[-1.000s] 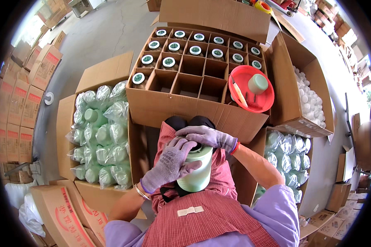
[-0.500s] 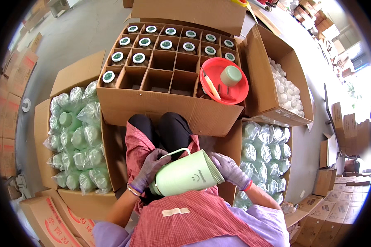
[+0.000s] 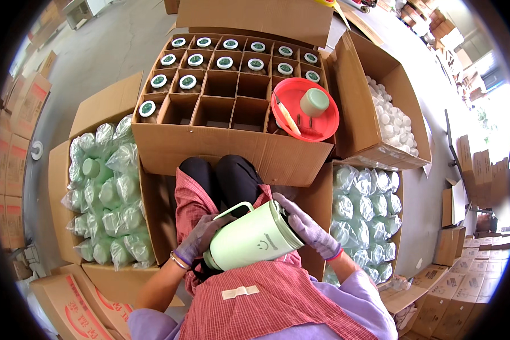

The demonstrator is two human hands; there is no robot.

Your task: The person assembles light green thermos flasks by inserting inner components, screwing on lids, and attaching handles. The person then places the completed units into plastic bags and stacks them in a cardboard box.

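Note:
A light green thermos jug with a loop handle and a small smiling face lies tilted on its side over my lap. My left hand, in a grey-purple glove, is closed around its narrower end, by the handle; part of that end is hidden. At the wide end, my gloved right hand grips the base rim, fingers laid over its upper edge, thumb hidden. A dark gap shows there between the jug's body and the edge under my right hand.
Ahead stands a divided carton with several white-lidded bottles. On its right corner sits a red bowl with a green cup and a yellow-handled tool. Boxes of plastic-wrapped green jugs flank me; a carton of white caps stands front right.
My right hand has shifted up and left over the jug's wide end, its fingers reaching higher. A dark gap now shows at that end. My left hand stays on the jug.

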